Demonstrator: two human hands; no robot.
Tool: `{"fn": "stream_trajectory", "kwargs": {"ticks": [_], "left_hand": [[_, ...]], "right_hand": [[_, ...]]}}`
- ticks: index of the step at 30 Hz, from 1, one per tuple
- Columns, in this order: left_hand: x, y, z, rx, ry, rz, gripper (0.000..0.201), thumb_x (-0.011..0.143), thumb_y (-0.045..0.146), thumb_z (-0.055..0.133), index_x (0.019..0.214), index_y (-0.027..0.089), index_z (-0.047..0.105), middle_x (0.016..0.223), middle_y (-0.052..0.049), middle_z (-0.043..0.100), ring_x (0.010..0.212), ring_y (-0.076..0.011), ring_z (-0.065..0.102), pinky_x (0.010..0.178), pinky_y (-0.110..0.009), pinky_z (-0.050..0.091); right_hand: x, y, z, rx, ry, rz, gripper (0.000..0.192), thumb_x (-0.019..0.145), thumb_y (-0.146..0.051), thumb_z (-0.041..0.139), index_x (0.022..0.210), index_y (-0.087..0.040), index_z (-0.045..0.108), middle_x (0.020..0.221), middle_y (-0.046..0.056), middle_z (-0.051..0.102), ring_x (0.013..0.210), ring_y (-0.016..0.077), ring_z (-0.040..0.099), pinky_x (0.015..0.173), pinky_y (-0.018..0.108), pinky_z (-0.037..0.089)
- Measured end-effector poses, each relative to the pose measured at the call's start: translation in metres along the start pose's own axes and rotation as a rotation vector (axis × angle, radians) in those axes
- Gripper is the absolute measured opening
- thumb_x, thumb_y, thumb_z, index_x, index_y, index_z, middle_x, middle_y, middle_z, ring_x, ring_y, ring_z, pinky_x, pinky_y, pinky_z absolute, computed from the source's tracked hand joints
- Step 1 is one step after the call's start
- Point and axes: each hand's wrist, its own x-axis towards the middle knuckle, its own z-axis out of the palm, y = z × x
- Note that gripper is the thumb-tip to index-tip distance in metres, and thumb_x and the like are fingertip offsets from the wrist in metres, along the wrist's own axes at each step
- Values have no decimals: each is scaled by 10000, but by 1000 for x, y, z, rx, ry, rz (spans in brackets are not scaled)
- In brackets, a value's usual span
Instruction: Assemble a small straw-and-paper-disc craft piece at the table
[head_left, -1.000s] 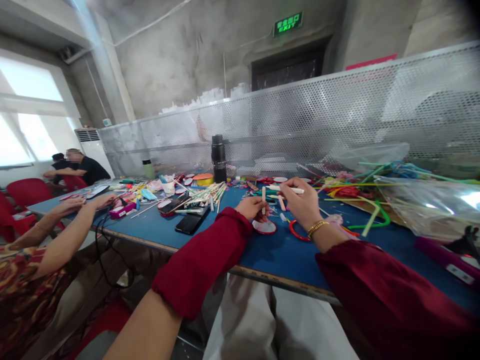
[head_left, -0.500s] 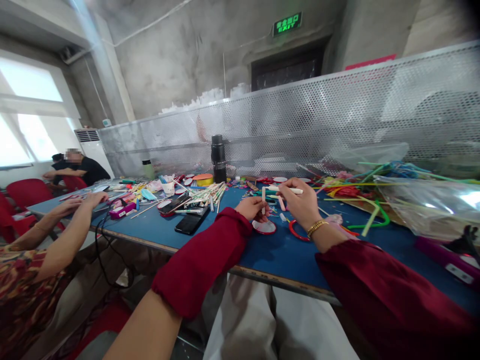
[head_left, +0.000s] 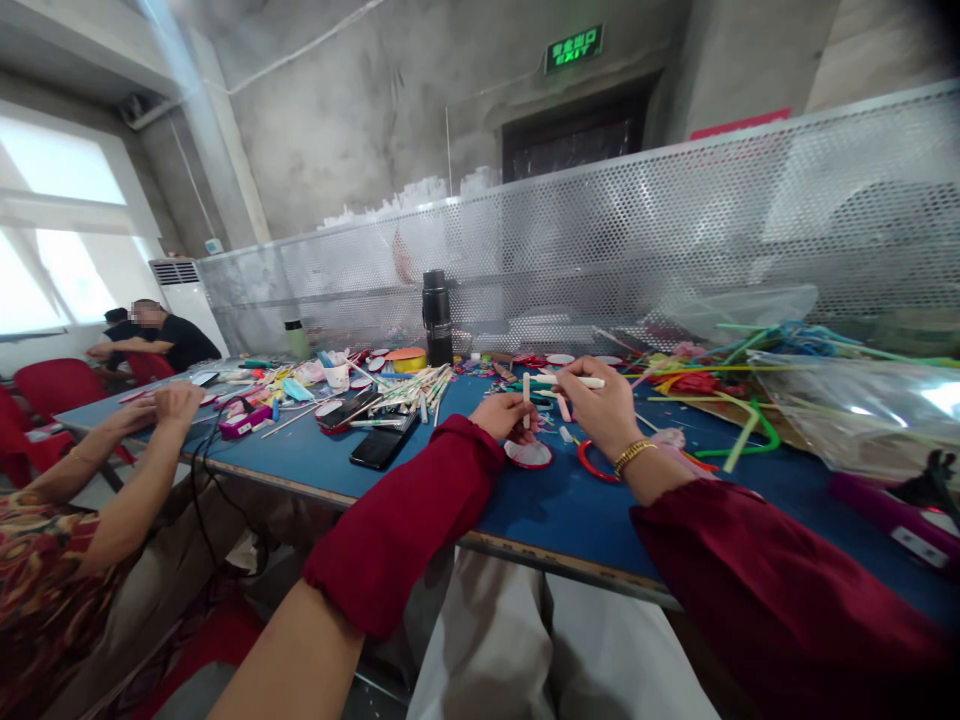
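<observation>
My left hand (head_left: 498, 414) pinches a short pale stick (head_left: 526, 388), held upright above the blue table (head_left: 450, 480). In my right hand (head_left: 606, 405), a slim white marker-like pen (head_left: 595, 382) lies between thumb and fingers, pointing left with its end close to the stick's top. Whether the two touch, I cannot tell. Just below my left fingers lies a white disc with a red rim (head_left: 529, 457). A red ring-shaped handle (head_left: 584, 458) rests under my right wrist, partly covered by it.
Behind my left hand are a bundle of patterned sticks (head_left: 420, 390), a black phone (head_left: 375, 448) and a black thermos (head_left: 436, 318). Green tubing (head_left: 772, 440) and plastic bags (head_left: 885, 400) crowd the right side. At the left, a co-worker's hands (head_left: 176, 400) are over the table.
My hands, the stick and the pen stay nearly in place. The co-worker's nearer hand has shifted slightly left, its fingers more curled.
</observation>
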Motion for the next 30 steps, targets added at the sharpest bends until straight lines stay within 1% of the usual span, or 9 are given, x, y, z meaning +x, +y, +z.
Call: {"fn": "stream_trajectory", "kwargs": {"ticks": [4,8,12,16,22,27,30], "left_hand": [[-1,1,-1,4,-18,-9,227,1008,269,495,821,154,556,660,12,617,568,-118,632,659,-258,527],[-2,2,0,5,-3,-13,239,1020,241,451,820,158,552,657,14,614,563,-122,628,666,-272,528],[-2,2,1,3,0,-7,257,1025,227,430,809,157,551,666,9,615,556,-121,632,620,-254,506],[-1,1,0,-11,-4,3,244,1014,261,476,809,155,556,654,10,616,552,-120,631,607,-247,502],[1,-2,1,-22,-9,7,226,991,299,530,822,153,563,648,14,619,542,-115,623,611,-248,506],[-1,1,2,-15,1,4,232,1009,247,469,818,150,556,644,14,613,537,-115,625,588,-242,495],[-2,2,2,-4,-3,-3,241,1017,223,442,813,153,551,639,18,607,541,-115,628,586,-238,491]], "right_hand": [[0,1,0,-19,3,-9,136,766,-304,613,666,-215,640,662,20,648,640,171,556,621,322,415],[1,-1,0,-10,-1,1,143,758,-314,609,655,-217,634,652,23,643,640,176,555,623,327,413],[0,-4,-1,-13,0,-4,141,752,-313,605,651,-218,630,655,25,648,644,179,564,636,335,421],[-1,-4,-1,-15,-5,-6,142,758,-307,601,651,-217,625,657,24,644,643,176,561,640,335,422],[-2,-1,1,4,-50,-22,167,790,-315,610,651,-223,601,622,10,617,624,169,542,621,329,411],[-1,-1,0,-7,-11,-22,150,782,-298,604,655,-220,619,661,20,643,644,174,561,639,334,425],[-1,-1,0,-2,-17,-22,151,780,-297,604,650,-222,614,653,19,640,643,174,559,640,333,426]]}}
